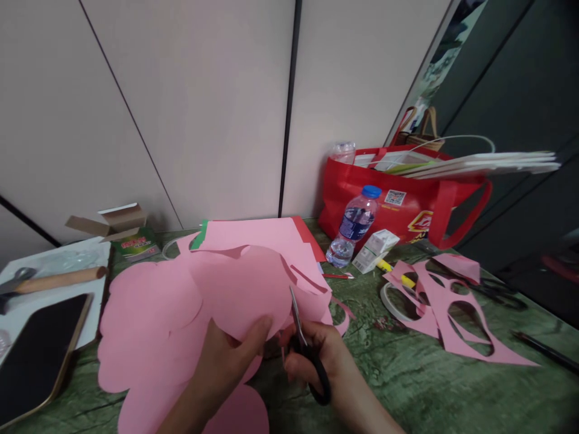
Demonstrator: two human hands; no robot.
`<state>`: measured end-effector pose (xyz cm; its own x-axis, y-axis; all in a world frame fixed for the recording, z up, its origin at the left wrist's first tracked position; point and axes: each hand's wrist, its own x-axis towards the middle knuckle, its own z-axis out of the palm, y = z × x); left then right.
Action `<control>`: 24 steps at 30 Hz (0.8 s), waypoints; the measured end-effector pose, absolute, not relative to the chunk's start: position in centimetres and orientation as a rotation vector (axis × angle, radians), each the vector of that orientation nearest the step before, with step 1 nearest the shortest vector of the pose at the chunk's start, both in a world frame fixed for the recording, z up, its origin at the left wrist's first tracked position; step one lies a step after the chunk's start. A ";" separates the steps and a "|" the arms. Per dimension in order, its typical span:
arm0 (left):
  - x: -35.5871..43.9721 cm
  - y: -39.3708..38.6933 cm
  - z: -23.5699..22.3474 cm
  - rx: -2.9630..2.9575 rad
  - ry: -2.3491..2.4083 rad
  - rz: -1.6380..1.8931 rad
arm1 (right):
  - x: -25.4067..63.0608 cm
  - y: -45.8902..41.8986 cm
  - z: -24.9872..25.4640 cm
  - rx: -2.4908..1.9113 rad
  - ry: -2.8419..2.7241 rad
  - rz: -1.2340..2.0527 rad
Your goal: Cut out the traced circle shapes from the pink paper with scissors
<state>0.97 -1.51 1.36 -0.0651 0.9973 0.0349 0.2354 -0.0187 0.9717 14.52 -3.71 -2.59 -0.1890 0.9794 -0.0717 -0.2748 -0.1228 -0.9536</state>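
Observation:
My left hand (226, 358) pinches the lower edge of a sheet of pink paper (246, 280), thumb on top, its other fingers hidden below. In my right hand (328, 346) are black-handled scissors (316, 367), the blades pointing up and away at the sheet's right edge. A narrow curling pink strip (308, 278) hangs along that edge. Whether the blades are parted is hard to make out. Under and left of the held sheet lies a scalloped pink paper shape (149, 313) with rounded lobes. More flat pink paper (253, 232) is stacked behind.
Pink offcuts with holes (436, 307) lie right, by a tape roll (395, 307). Behind stand a water bottle (353, 229), a small carton (375, 250) and a red bag (389, 199). Left are a phone (40, 355), a wooden-handled hammer (58, 280) and an opened box (133, 238).

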 end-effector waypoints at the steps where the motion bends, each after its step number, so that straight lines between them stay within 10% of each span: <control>1: 1.1 -1.5 1.4 1.355 1.409 1.188 | 14.5 -3.7 -2.8 -0.983 -1.061 1.534; 24: 1.9 -2.6 1.1 1.177 1.523 1.132 | 14.8 -3.7 -1.5 -0.864 -1.089 1.547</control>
<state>1.89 -2.60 1.10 -0.1661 0.9803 -0.1066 0.1805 0.1365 0.9741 14.82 -3.69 -1.52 -0.2303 0.9731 -0.0027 -0.3261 -0.0797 -0.9420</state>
